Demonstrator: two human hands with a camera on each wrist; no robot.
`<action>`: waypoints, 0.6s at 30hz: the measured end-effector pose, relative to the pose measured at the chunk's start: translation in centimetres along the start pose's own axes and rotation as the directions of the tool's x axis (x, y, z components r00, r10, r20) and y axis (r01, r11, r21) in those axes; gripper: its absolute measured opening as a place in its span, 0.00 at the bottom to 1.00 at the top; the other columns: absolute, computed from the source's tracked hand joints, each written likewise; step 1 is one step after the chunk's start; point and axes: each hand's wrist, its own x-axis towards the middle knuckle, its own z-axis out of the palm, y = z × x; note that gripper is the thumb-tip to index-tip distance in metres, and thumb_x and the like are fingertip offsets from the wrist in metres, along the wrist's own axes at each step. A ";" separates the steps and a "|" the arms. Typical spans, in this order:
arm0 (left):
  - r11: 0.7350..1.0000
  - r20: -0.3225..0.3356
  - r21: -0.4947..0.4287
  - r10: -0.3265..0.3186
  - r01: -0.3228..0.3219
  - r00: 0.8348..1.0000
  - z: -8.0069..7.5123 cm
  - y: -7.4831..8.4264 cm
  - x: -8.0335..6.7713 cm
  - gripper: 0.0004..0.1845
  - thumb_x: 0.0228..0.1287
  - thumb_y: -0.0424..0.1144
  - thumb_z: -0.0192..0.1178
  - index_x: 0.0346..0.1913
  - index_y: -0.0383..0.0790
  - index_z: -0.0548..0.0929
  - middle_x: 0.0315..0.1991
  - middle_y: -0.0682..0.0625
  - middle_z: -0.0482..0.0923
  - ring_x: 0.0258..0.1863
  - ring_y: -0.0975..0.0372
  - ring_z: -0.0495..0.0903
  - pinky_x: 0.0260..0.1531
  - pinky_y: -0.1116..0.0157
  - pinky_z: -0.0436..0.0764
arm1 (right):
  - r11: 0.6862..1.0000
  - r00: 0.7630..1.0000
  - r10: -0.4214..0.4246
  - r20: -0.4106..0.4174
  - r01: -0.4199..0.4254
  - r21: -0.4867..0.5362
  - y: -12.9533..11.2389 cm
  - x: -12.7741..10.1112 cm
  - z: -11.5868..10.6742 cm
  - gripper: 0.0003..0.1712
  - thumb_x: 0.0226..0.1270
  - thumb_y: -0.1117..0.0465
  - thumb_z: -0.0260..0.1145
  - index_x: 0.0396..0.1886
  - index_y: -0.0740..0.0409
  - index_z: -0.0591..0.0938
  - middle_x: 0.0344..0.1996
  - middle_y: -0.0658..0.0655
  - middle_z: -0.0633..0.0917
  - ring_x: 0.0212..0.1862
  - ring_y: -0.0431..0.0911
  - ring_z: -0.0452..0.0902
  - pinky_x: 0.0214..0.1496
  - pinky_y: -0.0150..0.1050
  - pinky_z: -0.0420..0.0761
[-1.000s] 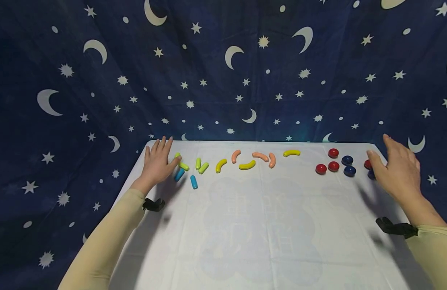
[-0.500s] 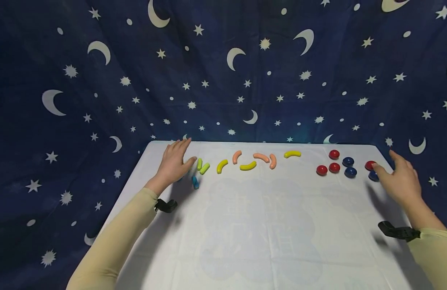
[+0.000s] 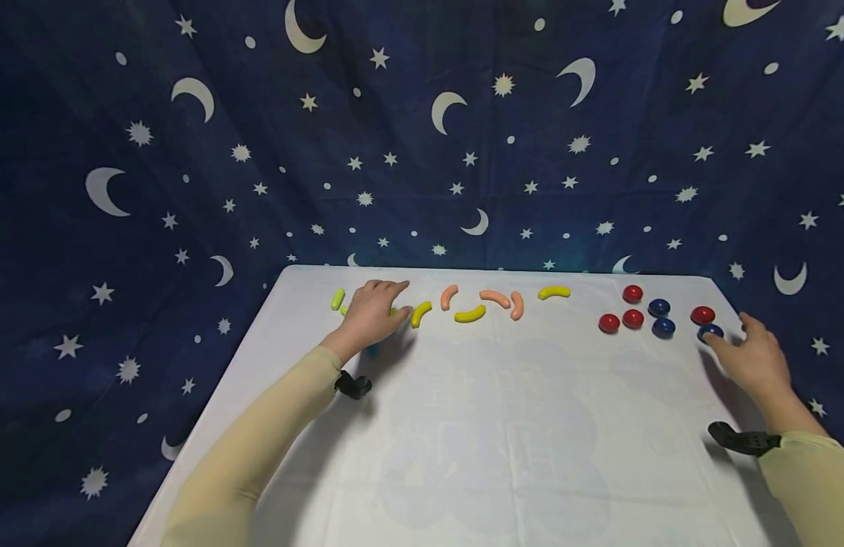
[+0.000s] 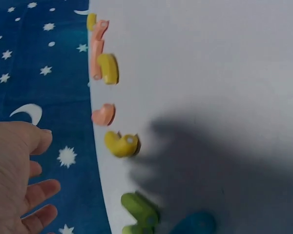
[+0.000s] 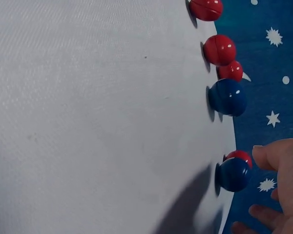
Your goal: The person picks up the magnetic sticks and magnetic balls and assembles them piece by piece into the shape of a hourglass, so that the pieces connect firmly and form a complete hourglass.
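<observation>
Two hands work over a white surface (image 3: 504,425) set against a dark blue cloth printed with moons and stars (image 3: 422,137). The left hand (image 3: 372,313) hovers, fingers loosely spread and holding nothing, above the short coloured pieces at the surface's far left; it hides most of a blue piece (image 3: 374,349), of which only a sliver shows under the wrist, and part of a green piece (image 4: 139,207), seen more fully in the left wrist view, where the lower frame edge cuts it off. One green piece (image 3: 337,298) lies uncovered just left of the hand. A curved yellow piece (image 3: 421,313) lies just right of the fingertips; whether they touch cannot be told. Further right sit two more yellow curves and three salmon ones, blurred in the left wrist view. The right hand (image 3: 753,361) is relaxed and open, its fingers near a glossy dark blue dome (image 3: 710,332) at the far right edge; contact is not clear. A red dome (image 3: 703,314) stands just behind it, half hidden in the right wrist view. Three red and two blue domes cluster apart to the left.
</observation>
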 end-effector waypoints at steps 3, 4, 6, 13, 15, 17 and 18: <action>0.999 0.030 0.040 -0.006 0.005 1.000 0.7 0.6 0.8 0.29 0.76 0.53 0.56 0.75 0.47 0.72 0.68 0.46 0.75 0.69 0.46 0.66 0.67 0.45 0.63 | 0.999 0.999 0.033 0.012 -0.033 0.003 0.3 0.2 0.3 0.52 0.77 0.44 0.55 0.78 0.75 0.41 0.73 0.83 0.49 0.73 0.79 0.44 0.70 0.72 0.52; 0.999 0.036 0.049 -0.008 0.006 0.999 1.0 0.8 1.0 0.28 0.76 0.52 0.56 0.73 0.47 0.73 0.67 0.46 0.76 0.68 0.47 0.68 0.67 0.45 0.64 | 0.999 0.999 0.043 0.017 -0.043 0.007 0.4 0.3 0.4 0.52 0.77 0.44 0.55 0.78 0.75 0.41 0.74 0.83 0.48 0.74 0.78 0.43 0.70 0.72 0.52; 0.998 0.048 0.059 -0.014 0.011 0.999 1.4 1.2 1.4 0.27 0.75 0.51 0.58 0.71 0.46 0.76 0.65 0.46 0.77 0.66 0.48 0.70 0.64 0.46 0.66 | 0.998 0.998 0.060 0.022 -0.060 0.015 0.7 0.5 0.5 0.52 0.78 0.43 0.55 0.79 0.75 0.41 0.74 0.82 0.48 0.74 0.78 0.43 0.71 0.72 0.52; 0.992 0.071 0.117 -0.062 0.054 0.996 2.7 1.8 2.4 0.24 0.75 0.50 0.59 0.68 0.47 0.79 0.59 0.49 0.82 0.59 0.51 0.74 0.58 0.50 0.70 | 0.996 0.995 0.090 0.046 -0.092 0.024 1.4 1.2 0.8 0.54 0.76 0.40 0.55 0.79 0.74 0.43 0.74 0.81 0.52 0.73 0.78 0.47 0.70 0.71 0.56; 0.988 0.070 0.137 -0.086 0.076 0.994 3.0 2.0 2.7 0.23 0.75 0.50 0.59 0.68 0.47 0.79 0.58 0.50 0.82 0.59 0.52 0.74 0.58 0.51 0.69 | 0.995 0.994 0.093 0.050 -0.094 0.019 1.4 1.2 0.9 0.53 0.76 0.39 0.55 0.79 0.74 0.45 0.72 0.82 0.55 0.71 0.78 0.52 0.68 0.71 0.59; 0.984 0.064 0.155 -0.104 0.093 0.993 3.2 2.1 3.0 0.23 0.75 0.49 0.59 0.68 0.48 0.80 0.58 0.50 0.82 0.58 0.52 0.75 0.58 0.51 0.69 | 0.995 0.994 0.094 0.048 -0.095 0.016 1.4 1.3 1.1 0.53 0.76 0.39 0.54 0.79 0.74 0.46 0.71 0.82 0.58 0.70 0.78 0.54 0.67 0.71 0.61; 0.981 0.061 0.167 -0.111 0.100 0.992 3.4 2.2 3.2 0.23 0.74 0.50 0.60 0.68 0.48 0.80 0.58 0.50 0.82 0.57 0.52 0.75 0.58 0.51 0.69 | 0.995 0.994 0.097 0.044 -0.097 0.013 1.3 1.2 1.1 0.52 0.77 0.39 0.54 0.78 0.74 0.47 0.70 0.82 0.59 0.70 0.78 0.54 0.67 0.71 0.61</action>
